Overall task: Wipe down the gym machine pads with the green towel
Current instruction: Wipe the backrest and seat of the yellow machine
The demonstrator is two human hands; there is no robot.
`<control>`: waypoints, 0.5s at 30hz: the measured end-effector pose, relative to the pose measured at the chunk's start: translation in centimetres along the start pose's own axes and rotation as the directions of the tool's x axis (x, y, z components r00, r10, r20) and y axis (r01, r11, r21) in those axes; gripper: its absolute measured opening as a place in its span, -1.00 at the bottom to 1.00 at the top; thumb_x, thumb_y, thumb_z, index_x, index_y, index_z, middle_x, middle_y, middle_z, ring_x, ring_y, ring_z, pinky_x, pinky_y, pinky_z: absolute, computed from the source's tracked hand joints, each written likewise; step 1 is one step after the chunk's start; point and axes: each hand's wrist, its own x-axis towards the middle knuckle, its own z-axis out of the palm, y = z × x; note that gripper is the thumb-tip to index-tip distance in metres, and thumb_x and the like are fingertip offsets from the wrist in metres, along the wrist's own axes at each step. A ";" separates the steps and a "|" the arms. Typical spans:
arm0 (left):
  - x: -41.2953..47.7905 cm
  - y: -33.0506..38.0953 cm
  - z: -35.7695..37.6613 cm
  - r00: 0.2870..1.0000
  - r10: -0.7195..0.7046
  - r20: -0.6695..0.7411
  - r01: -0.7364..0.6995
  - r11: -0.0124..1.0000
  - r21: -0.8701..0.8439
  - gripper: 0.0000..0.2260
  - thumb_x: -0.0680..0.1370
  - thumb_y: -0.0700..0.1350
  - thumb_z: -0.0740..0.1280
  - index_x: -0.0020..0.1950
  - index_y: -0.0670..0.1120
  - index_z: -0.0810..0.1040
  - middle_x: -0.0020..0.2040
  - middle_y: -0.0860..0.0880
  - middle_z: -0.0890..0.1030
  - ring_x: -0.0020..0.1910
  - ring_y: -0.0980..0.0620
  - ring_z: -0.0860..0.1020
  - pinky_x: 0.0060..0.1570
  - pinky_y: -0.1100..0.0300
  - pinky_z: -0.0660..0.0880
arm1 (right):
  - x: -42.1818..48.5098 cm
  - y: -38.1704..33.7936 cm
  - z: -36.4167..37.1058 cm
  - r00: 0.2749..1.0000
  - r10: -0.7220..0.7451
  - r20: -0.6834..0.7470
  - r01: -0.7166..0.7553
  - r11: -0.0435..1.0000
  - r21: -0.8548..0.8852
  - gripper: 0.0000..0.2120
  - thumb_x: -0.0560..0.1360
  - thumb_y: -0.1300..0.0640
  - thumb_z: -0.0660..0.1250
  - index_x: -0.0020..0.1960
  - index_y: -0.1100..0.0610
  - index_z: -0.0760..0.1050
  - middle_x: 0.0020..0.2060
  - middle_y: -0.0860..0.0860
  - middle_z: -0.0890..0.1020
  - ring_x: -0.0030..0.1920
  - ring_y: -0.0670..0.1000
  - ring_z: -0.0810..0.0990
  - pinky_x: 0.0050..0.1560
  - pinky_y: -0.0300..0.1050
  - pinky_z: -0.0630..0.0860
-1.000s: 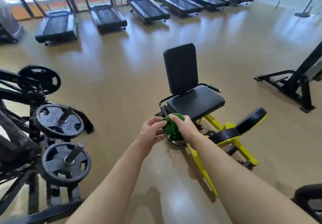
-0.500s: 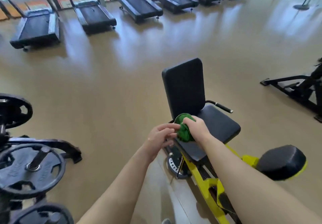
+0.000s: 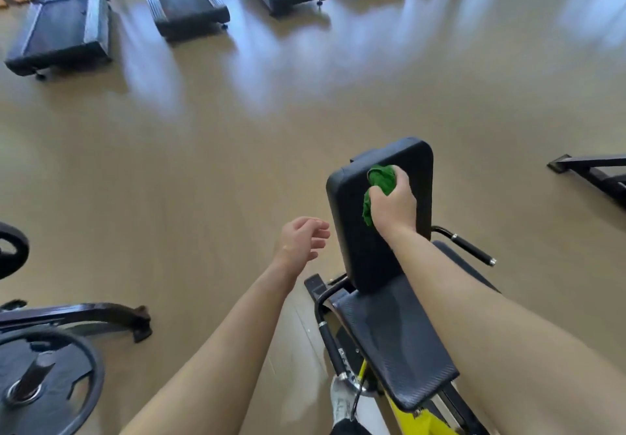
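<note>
2 hands, right hand (image 3: 393,206) gripping 1 green towel (image 3: 377,185) vs back pad (image 3: 359,231), left hand (image 3: 301,239) loose, empty, 1 seat pad (image 3: 393,339)

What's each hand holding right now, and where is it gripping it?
The right hand clutches the bunched green towel around its middle, pressed against the back pad. The left hand holds nothing, fingers loosely open.

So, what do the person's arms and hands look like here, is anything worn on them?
Both forearms are bare as far as the view reaches: no sleeve shows at the lower edge. The left hand and the right hand have no gloves, and no watch, bracelet or ring is visible. The fingers are short with trimmed nails. The upper arms are out of view, so a short sleeve higher up cannot be excluded.
</note>
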 end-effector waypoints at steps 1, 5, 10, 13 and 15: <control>1.6 0.6 0.1 1.000 -0.001 -0.027 0.001 1.000 0.006 -0.80 0.62 -0.17 0.23 -0.07 -0.08 0.64 -0.12 -0.06 0.67 -0.17 -0.01 0.56 -0.19 0.16 0.44 | 1.8 -0.4 0.9 0.996 -0.089 0.019 0.090 0.994 -0.059 -0.44 0.59 0.20 0.26 0.56 0.03 0.24 0.22 -0.09 0.43 0.19 -0.06 0.45 0.21 -0.13 0.37; 7.5 2.8 0.8 0.994 0.000 -0.112 0.001 1.000 0.010 -0.84 0.61 -0.15 0.25 -0.04 -0.09 0.63 -0.12 -0.05 0.65 -0.17 -0.01 0.56 -0.17 0.13 0.45 | 8.0 0.2 4.8 0.900 -0.307 0.311 0.419 0.809 -0.413 -0.39 0.56 0.27 0.25 0.58 0.02 0.26 0.47 0.08 0.39 0.45 0.14 0.31 0.50 0.10 0.23; 13.6 3.8 1.4 0.984 0.035 -0.176 -0.022 0.997 0.073 -0.87 0.59 -0.15 0.27 -0.05 -0.05 0.62 -0.10 -0.06 0.68 -0.15 -0.01 0.60 -0.10 0.09 0.51 | 10.9 3.0 8.6 0.747 -0.373 0.550 0.654 0.270 -0.706 -0.69 0.52 -0.03 0.22 0.17 -0.01 0.64 0.22 0.06 0.62 0.30 0.26 0.46 0.49 0.30 0.19; 16.9 4.6 2.3 0.978 0.078 -0.195 -0.055 0.991 0.122 -0.87 0.56 -0.16 0.27 -0.10 -0.01 0.60 -0.13 -0.02 0.67 -0.15 -0.01 0.60 -0.07 0.07 0.51 | 14.3 3.3 7.5 0.721 -0.458 0.520 0.660 0.223 -0.718 -0.66 0.56 -0.16 0.19 0.00 -0.01 0.68 0.02 0.01 0.69 0.07 0.19 0.60 0.43 0.22 0.30; 18.8 5.3 3.4 0.981 0.114 -0.159 -0.089 0.984 0.157 -0.87 0.56 -0.16 0.28 -0.10 0.00 0.60 -0.13 0.00 0.67 -0.13 -0.01 0.60 -0.08 0.09 0.51 | 18.1 3.9 5.0 0.786 -0.492 0.374 0.549 0.277 -0.789 -0.65 0.58 -0.12 0.19 -0.06 0.02 0.69 -0.05 0.02 0.71 -0.01 0.17 0.62 0.28 0.12 0.42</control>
